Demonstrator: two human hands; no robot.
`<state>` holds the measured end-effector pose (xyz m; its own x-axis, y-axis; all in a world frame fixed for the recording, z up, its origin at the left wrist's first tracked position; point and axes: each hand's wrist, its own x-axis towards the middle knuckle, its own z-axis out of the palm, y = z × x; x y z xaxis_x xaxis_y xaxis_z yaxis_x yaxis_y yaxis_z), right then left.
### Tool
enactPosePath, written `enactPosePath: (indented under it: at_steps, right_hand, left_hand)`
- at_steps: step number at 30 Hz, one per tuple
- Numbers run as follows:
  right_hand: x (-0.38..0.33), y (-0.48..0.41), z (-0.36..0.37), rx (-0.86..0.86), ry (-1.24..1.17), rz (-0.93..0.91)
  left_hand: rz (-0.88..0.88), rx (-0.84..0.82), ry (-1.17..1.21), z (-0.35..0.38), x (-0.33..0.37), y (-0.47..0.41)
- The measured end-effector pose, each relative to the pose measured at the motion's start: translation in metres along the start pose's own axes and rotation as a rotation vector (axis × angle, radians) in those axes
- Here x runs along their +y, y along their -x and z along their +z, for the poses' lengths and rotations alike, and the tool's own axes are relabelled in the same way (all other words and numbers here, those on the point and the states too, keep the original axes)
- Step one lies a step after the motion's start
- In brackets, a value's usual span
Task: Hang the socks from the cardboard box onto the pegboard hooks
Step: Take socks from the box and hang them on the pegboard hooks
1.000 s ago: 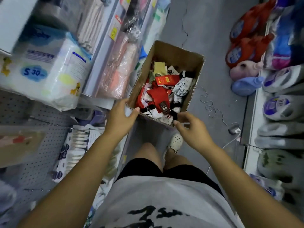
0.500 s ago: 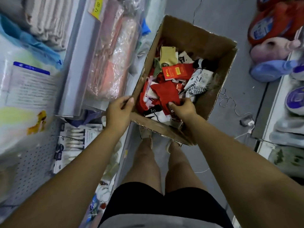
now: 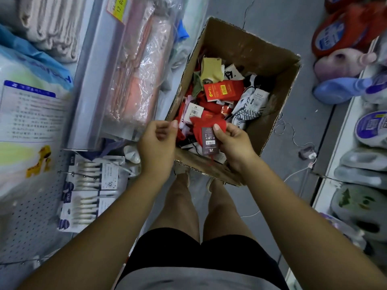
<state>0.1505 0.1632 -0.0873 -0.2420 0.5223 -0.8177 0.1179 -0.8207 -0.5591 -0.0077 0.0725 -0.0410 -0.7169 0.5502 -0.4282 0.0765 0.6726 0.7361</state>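
On the floor ahead of my feet stands the open cardboard box (image 3: pixel 270 59), holding several packaged socks in red, white, striped and yellow. My right hand (image 3: pixel 234 143) holds a red sock (image 3: pixel 206 123) with a dark label card just above the box's near edge, thumb pressed on the card. My left hand (image 3: pixel 157 143) hovers beside it at the box's near left corner, fingers half curled, with nothing visible between them. The white pegboard (image 3: pixel 25 227) fills the lower left, with a wire hook (image 3: pixel 83 174) sticking out over hanging packs.
Shelves on the left carry bagged towels (image 3: pixel 136 80) and a nappy pack (image 3: pixel 31 111). Packs of cotton swabs (image 3: pixel 90 191) hang on the pegboard. Detergent bottles (image 3: pixel 345 38) line the right shelf. A cable and charger (image 3: pixel 307 152) lie on the grey floor.
My right hand has lifted the red sock out of the pile toward me. My left hand let go of the box's edge and rose beside the sock. The view moved closer.
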Motion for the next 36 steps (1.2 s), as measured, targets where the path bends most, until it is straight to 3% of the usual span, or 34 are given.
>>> enactPosePath:
  at_steps: [3,5,10,13,16,24,30,36]
  right_hand:
    - [-0.001,0.008,0.001,-0.028,-0.152,0.033]
    - [-0.006,0.009,0.004,-0.037,-0.174,0.059]
    - [-0.023,-0.018,-0.003,0.052,0.027,0.061]
    - [-0.031,-0.056,-0.011,0.108,-0.084,0.030]
    - [-0.032,-0.104,-0.004,0.089,-0.328,0.145]
    - [-0.020,-0.176,0.026,0.173,-0.228,0.289]
    - [-0.020,-0.178,0.019,0.204,-0.189,0.285]
    - [-0.029,-0.100,0.005,0.143,-0.408,0.205]
  left_hand:
    - [-0.304,-0.415,0.161,0.015,0.018,0.007]
    - [-0.357,-0.551,0.213,0.023,0.019,0.008]
    - [-0.329,-0.323,0.209,0.033,0.009,-0.011]
    - [-0.338,-0.225,0.204,0.033,0.005,-0.026]
    - [-0.309,-0.184,0.183,0.036,0.000,-0.031]
    - [-0.255,-0.121,0.145,0.044,-0.021,-0.034]
    - [-0.259,-0.097,0.143,0.046,-0.021,-0.036]
    - [-0.281,-0.110,0.154,0.036,-0.010,-0.024]
